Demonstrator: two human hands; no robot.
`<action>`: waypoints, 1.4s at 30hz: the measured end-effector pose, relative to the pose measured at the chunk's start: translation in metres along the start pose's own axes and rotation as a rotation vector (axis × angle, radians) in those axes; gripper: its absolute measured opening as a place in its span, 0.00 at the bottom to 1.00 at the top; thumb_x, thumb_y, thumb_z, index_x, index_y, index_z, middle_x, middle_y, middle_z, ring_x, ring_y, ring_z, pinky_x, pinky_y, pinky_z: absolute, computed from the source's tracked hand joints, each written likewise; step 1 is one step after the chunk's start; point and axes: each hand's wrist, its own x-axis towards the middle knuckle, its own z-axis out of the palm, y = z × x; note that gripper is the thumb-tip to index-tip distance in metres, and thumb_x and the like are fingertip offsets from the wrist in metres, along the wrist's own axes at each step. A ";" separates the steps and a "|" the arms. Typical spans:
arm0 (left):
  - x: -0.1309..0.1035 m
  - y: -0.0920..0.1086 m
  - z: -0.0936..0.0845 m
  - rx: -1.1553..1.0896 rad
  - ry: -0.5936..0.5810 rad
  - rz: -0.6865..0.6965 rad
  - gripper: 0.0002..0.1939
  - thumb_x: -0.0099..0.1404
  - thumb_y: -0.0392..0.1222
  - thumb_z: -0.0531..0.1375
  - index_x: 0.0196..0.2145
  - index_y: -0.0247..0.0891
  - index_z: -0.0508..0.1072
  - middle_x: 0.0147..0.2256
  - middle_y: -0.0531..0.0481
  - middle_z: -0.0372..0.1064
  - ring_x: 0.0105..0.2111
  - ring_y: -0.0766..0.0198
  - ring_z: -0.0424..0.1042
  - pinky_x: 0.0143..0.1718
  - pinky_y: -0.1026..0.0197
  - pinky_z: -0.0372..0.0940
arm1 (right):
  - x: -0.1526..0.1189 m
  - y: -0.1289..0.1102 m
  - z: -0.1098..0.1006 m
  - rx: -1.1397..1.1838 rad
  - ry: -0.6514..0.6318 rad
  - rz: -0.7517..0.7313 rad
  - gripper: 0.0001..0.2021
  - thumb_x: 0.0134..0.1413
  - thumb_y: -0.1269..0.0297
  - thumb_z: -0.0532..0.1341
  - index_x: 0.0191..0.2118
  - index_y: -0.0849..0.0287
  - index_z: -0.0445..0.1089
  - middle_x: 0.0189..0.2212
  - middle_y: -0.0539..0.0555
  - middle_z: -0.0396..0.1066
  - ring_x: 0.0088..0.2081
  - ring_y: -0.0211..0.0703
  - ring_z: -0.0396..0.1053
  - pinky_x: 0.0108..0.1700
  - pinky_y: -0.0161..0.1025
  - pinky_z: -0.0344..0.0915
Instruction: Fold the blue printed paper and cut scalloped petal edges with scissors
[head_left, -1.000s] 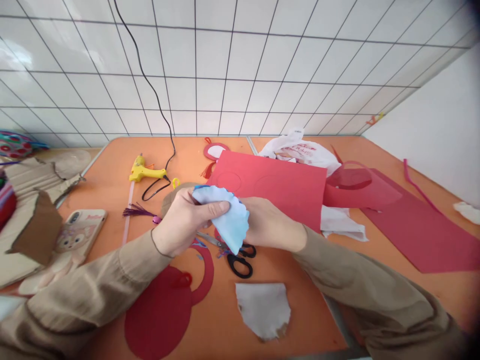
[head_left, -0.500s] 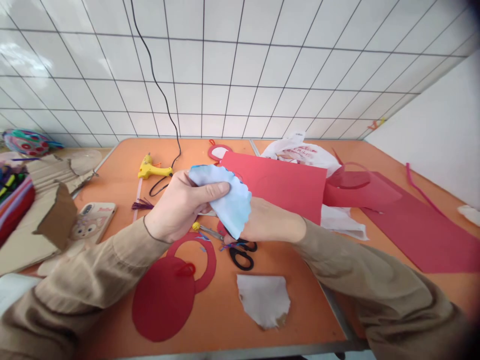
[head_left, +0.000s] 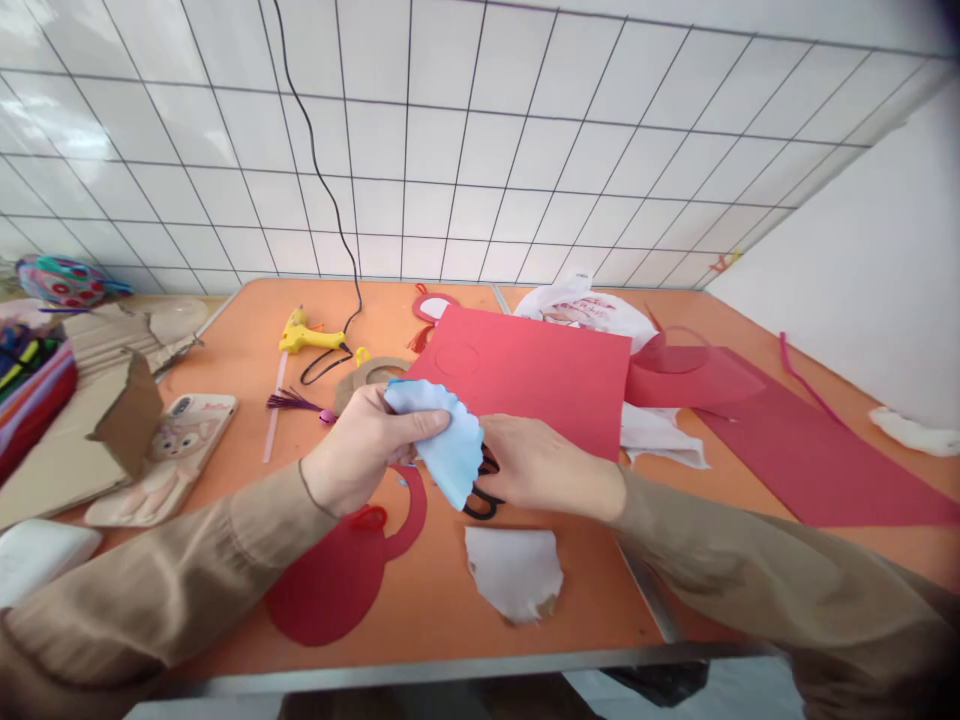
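Note:
My left hand [head_left: 352, 440] pinches a folded piece of light blue cloth [head_left: 442, 445] between thumb and fingers; its edge is wavy. Beside it, my right hand [head_left: 532, 460] has its fingers closed at the black handles of a pair of scissors [head_left: 481, 505]. The blades are hidden behind the cloth. Below my hands lie a red disc [head_left: 326, 590] with a small loop and a red ring [head_left: 411, 515], partly covered by my left arm. A white scrap of cloth [head_left: 516, 575] with a ragged edge rests near the table's front.
A yellow glue gun [head_left: 311, 335] with a black cord stands at the back left. Red sheets [head_left: 540, 365] and a plastic bag [head_left: 592, 310] lie at the back right. On the left are a phone [head_left: 187, 440], cardboard [head_left: 75, 440] and a purple tassel [head_left: 292, 401].
My right hand has come out from behind the blue cloth and closed at the scissors' handles. My left hand still holds the cloth, now slightly lower in view. The camera view has shifted.

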 end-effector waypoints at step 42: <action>-0.022 -0.063 0.004 -0.104 0.023 -0.048 0.08 0.45 0.38 0.73 0.25 0.35 0.80 0.21 0.52 0.75 0.21 0.68 0.70 0.24 0.67 0.64 | -0.017 -0.026 0.030 1.135 0.289 0.022 0.15 0.36 0.72 0.66 0.33 0.56 0.63 0.26 0.46 0.66 0.29 0.36 0.64 0.30 0.34 0.62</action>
